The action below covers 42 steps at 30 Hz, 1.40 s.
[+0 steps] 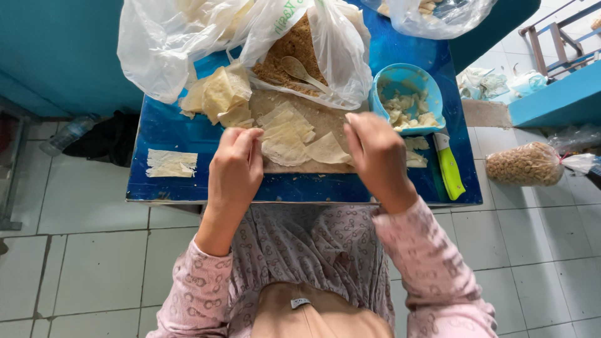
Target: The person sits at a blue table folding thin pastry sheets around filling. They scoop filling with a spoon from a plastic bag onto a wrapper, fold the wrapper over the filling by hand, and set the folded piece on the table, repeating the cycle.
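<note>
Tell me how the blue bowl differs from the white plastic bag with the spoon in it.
The blue bowl is rigid and small, holding pale lumps; the white plastic bag is soft, crumpled and larger, holding brown crumbs and a spoon. The bowl sits by the right hand, the bag farther back. Both rest open on the blue table.

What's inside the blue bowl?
The blue bowl holds pale, lumpy pieces that look like dough scraps. Whatever lies beneath them is covered.
</note>
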### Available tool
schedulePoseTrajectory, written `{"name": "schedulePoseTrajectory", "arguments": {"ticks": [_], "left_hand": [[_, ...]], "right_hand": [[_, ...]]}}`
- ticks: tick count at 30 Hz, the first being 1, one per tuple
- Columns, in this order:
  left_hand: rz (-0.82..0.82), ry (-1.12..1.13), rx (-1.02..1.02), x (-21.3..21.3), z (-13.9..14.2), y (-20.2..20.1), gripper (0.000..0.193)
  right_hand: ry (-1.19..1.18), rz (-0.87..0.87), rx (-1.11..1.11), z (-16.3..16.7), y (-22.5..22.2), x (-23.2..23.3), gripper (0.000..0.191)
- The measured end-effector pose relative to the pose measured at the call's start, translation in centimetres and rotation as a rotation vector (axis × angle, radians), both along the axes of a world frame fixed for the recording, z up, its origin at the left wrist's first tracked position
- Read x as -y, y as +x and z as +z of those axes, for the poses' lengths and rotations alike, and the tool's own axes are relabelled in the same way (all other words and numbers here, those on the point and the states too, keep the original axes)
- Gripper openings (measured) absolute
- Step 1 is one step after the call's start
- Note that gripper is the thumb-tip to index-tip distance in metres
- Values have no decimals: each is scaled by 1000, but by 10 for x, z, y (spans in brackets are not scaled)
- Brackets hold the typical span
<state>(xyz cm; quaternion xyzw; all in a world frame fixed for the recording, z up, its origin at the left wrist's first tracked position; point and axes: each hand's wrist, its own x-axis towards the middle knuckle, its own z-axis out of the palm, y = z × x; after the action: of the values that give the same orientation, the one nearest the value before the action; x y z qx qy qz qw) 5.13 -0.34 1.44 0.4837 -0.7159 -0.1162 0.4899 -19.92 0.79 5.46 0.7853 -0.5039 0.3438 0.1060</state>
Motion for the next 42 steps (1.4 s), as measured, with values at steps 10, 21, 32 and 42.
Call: {"name": "schedulePoseTrajectory", "arguments": {"ticks": [10,21,32,42], "left_hand": [[104,-77,119,-26,12,-38,11],[97,18,254,-18,4,-72,20],[41,42,259,-2,6,-87,10],[-6,140,188,-4,11,-84,15]], "right_hand": [[188,-274,-168,-30,15,115,16],[44,-104,258,5,20,110,5],[523,-100,918,25,51,152,16],[761,27,1302,34,45,154,19]]}}
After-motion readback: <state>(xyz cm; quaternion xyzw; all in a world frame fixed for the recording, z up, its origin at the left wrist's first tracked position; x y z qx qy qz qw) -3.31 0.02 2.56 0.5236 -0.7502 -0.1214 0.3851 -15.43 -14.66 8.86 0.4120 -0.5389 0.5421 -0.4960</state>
